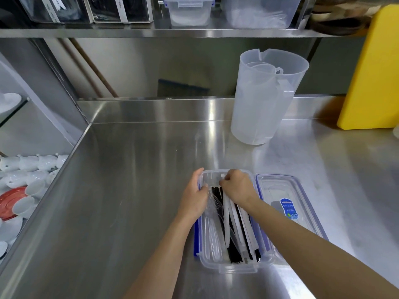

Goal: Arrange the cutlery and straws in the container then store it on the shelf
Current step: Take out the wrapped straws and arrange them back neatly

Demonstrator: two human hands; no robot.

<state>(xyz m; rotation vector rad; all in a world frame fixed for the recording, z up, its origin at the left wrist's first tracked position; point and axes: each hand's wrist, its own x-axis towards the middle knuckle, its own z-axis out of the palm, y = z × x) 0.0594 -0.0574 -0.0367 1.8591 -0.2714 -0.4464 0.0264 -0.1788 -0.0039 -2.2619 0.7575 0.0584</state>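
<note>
My right hand (236, 186) is curled down at the far end of the box (235, 267). Its fingers look pinched on the tops of the white straws (226, 214), but I cannot tell how tight. My left hand (194, 196) is mostly open. It lies flat against the left side of the box, with the thumb over the rim, next to the clear forks (212, 229).

I think things could go wrong here. The straws lie crooked, and some cross over each other. If I push them too fast, they may bend or pop up over the rim. Then the lid (287, 190) may not close. The forks are clear and hard to see, so one could slip out as well.

The box is clear with blue clips. It sits on the shiny table (129, 169), close to me. Inside are clear forks on the left, black straws (232, 249) in the middle and white wrapped straws on the right. The lid lies flat just beside the box, on the right.

Farther back stands a big jug (263, 117) with a small jug (262, 69) inside it. The shelf (151, 32) is up above, holding more boxes. I think my box goes there later.
</note>
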